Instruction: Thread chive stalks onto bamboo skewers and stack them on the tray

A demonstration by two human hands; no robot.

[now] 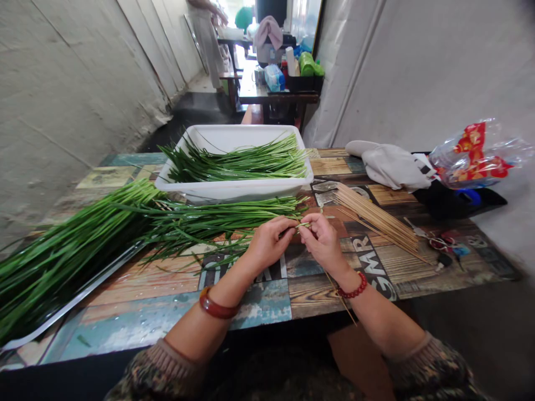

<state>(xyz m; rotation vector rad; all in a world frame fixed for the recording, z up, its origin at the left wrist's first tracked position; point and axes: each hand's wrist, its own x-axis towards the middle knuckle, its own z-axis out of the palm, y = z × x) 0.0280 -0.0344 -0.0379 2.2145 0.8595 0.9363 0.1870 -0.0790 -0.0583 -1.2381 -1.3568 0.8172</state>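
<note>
My left hand (273, 238) is closed in a pinch on thin green garlic chives (304, 225), whose pale ends show between my two hands. Close beside it, my right hand (321, 238) is also closed, its fingertips at the same stalk ends. From under the right palm a thin bamboo skewer (341, 298) slants down past the table's front edge; its upper part is hidden by the fingers. A loose pile of chives (217, 220) lies just left of and behind my hands. More bamboo skewers (376, 217) lie in a bundle to the right.
A white plastic tub (234, 192) with chives stands behind my hands. A big chive heap (83, 239) lies in a tray at left. Scissors (434, 239), keys (443, 259), a pale cap (393, 164) and a plastic bag (476, 156) are at right. A person (207, 42) stands beyond.
</note>
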